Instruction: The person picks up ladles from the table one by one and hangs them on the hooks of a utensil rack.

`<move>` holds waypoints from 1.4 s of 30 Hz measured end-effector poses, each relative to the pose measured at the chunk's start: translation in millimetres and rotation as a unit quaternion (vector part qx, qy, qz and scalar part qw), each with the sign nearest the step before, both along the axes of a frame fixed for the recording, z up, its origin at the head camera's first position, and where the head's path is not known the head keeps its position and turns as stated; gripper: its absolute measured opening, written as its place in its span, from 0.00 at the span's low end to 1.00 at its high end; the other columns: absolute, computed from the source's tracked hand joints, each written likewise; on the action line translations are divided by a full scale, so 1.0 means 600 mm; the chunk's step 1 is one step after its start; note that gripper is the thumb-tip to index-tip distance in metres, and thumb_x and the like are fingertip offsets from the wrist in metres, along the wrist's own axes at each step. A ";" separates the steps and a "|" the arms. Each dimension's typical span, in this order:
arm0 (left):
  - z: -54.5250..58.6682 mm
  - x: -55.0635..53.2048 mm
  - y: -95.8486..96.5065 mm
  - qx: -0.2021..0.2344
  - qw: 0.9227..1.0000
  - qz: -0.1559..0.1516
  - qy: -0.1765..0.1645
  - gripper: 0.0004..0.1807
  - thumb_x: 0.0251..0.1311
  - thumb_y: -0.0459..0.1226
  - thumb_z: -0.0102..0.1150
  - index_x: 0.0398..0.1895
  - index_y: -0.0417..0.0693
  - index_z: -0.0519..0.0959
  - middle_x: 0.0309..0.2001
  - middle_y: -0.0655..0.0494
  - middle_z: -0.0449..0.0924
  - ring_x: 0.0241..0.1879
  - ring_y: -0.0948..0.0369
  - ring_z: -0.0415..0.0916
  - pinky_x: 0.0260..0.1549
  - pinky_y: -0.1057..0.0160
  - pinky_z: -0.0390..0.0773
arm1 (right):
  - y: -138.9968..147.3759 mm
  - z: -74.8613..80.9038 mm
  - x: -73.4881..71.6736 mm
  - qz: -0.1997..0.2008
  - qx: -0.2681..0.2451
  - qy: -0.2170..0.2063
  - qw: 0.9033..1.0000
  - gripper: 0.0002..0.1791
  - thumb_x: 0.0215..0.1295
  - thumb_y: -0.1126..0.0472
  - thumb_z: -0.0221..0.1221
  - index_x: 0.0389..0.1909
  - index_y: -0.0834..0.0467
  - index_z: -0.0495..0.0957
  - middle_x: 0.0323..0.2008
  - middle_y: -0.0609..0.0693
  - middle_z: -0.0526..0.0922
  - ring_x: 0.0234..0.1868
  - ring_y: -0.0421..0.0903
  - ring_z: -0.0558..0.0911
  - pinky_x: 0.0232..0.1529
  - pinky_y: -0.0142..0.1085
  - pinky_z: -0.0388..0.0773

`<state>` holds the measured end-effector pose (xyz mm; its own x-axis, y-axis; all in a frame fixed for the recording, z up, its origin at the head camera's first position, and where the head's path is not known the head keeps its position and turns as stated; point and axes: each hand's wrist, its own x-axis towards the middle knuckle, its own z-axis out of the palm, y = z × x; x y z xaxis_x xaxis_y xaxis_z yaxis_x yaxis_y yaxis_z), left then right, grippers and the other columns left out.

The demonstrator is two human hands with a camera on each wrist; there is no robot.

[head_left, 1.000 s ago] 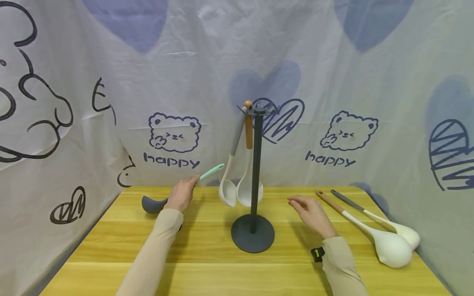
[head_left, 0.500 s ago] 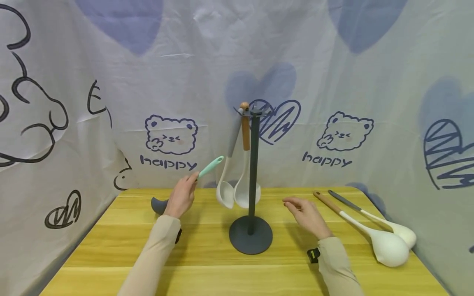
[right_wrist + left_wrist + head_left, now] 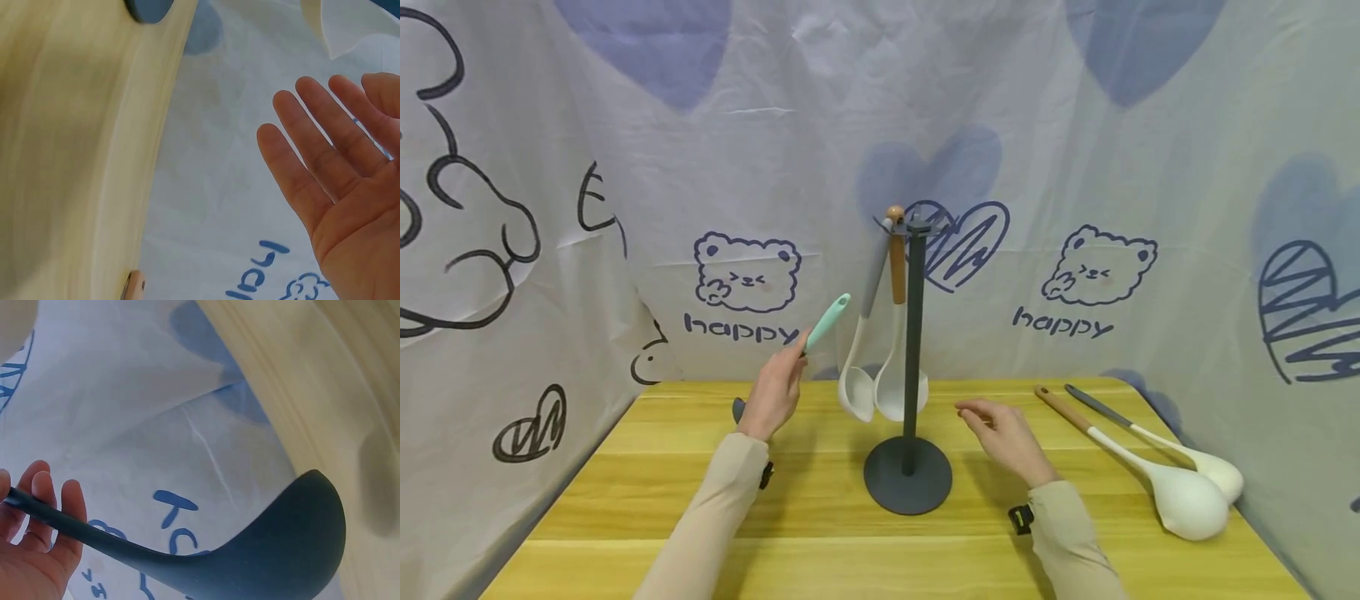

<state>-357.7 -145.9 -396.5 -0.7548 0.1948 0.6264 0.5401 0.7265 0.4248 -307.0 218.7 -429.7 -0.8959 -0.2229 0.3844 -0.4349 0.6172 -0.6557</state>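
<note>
My left hand (image 3: 772,395) grips a ladle (image 3: 275,544) with a dark blue-grey bowl and a mint green handle (image 3: 829,322). The handle tilts up toward the rack; most of the bowl is hidden behind the hand in the head view. In the left wrist view the fingers curl round the dark shaft. My right hand (image 3: 1004,440) hovers right of the rack, its fingers extended and holding nothing. Between the hands stands a dark utensil rack (image 3: 914,350). From its top hang a grey-handled ladle (image 3: 857,390) and a wooden-handled ladle (image 3: 892,392), both with white bowls.
On the table's right side lie a large white ladle with a wooden handle (image 3: 1189,503) and a white ladle with a grey handle (image 3: 1221,477). The rack's round base (image 3: 908,497) sits mid-table (image 3: 820,558). A printed curtain (image 3: 820,167) surrounds the back and sides.
The left hand has raised the ladle's handle end to a steeper tilt, and the bowl has swung right, behind the hand. My right hand has shifted slightly left toward the rack.
</note>
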 end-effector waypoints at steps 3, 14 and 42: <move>0.005 0.003 0.007 0.018 1.000 -0.010 0.022 0.31 0.73 0.32 0.45 0.76 0.58 0.57 0.62 0.45 0.75 0.53 0.46 0.76 0.55 0.46 0.77 | -0.007 0.005 0.001 -0.004 -0.006 0.003 1.000 0.16 0.75 0.56 0.52 0.56 0.55 0.81 0.52 0.53 0.85 0.51 0.52 0.85 0.52 0.47 0.81; 0.035 0.022 0.029 0.062 0.995 -0.038 0.062 0.31 0.73 0.29 0.44 0.77 0.55 0.56 0.48 0.41 0.82 0.47 0.47 0.81 0.53 0.47 0.79 | -0.039 0.064 -0.006 -0.017 -0.047 0.082 0.995 0.17 0.75 0.55 0.52 0.56 0.59 0.80 0.52 0.55 0.85 0.51 0.53 0.84 0.52 0.49 0.81; 0.091 0.052 0.074 0.090 0.984 -0.102 0.116 0.28 0.73 0.29 0.44 0.74 0.52 0.61 0.45 0.43 0.81 0.40 0.51 0.80 0.39 0.54 0.82 | -0.084 0.195 -0.014 -0.003 -0.101 0.263 0.959 0.12 0.73 0.62 0.54 0.48 0.61 0.84 0.45 0.54 0.87 0.45 0.48 0.86 0.45 0.40 0.84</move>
<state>-326.5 -101.2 -342.2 -0.5442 0.1987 0.8151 0.7648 0.5168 0.3847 -315.1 168.5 -312.8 -0.5668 -0.0905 0.8189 -0.7352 0.5041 -0.4532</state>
